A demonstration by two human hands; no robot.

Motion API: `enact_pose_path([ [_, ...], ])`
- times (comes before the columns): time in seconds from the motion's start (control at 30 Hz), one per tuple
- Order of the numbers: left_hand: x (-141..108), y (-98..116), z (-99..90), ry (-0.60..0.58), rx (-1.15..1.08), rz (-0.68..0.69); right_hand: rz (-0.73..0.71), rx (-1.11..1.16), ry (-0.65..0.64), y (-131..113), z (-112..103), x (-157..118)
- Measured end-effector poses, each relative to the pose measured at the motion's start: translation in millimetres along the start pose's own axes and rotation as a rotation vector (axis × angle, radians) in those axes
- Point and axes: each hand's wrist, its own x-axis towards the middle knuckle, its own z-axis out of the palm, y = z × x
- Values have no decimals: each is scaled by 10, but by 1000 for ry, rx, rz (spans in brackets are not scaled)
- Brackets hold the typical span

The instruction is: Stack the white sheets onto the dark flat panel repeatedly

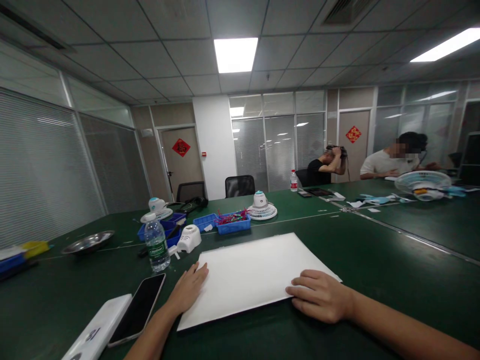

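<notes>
A large blank white sheet [247, 280], perhaps paper or thin board, lies flat on the green table in front of me. My left hand [189, 287] rests at its left edge, fingers stretched out over the border. Across from it, my right hand [320, 295] lies on the near right corner with its fingers extended flat. Neither hand grips anything. Left of my left hand are a black-screened phone [140, 310] and a white box-shaped device [99, 330]. A clear water bottle [156, 245] with a green label stands just beyond the phone.
Beyond the sheet are a white plastic housing [189, 238], a blue tray [234, 226] with red wires, and white fan parts [261, 207]. A metal dish [89, 241] sits at left. Two people sit at the far right near a fan grille [422, 181].
</notes>
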Motion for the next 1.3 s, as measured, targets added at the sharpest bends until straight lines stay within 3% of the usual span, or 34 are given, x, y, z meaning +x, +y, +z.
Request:
enact_pose_path([
  [0.2, 88, -242, -110, 89, -329, 33, -62, -92, 12, 25, -78, 12],
  [0.37, 100, -313, -100, 116, -439, 88, -48, -125, 49, 142, -233, -11],
  [0.53, 106, -262, -68, 176, -348, 274, 45, -123, 32, 269, -415, -146],
  [0.7, 155, -138, -64, 169, -288, 319, 154, -78, 113, 310, -358, -285],
  [0.93, 53, -65, -85, 152, -341, 270, 260, -56, 45, 234, -176, -250],
  [1.03, 15, -38, -124, 157, -356, 267, 313, -51, 94, 231, -175, -234],
  [1.2, -28, -10, -138, 186, -318, 299, 426, -112, 63, 338, -296, -116],
  [1.3, -22, -30, -93, 229, -302, 193, 571, -130, 13, 439, -502, -11],
])
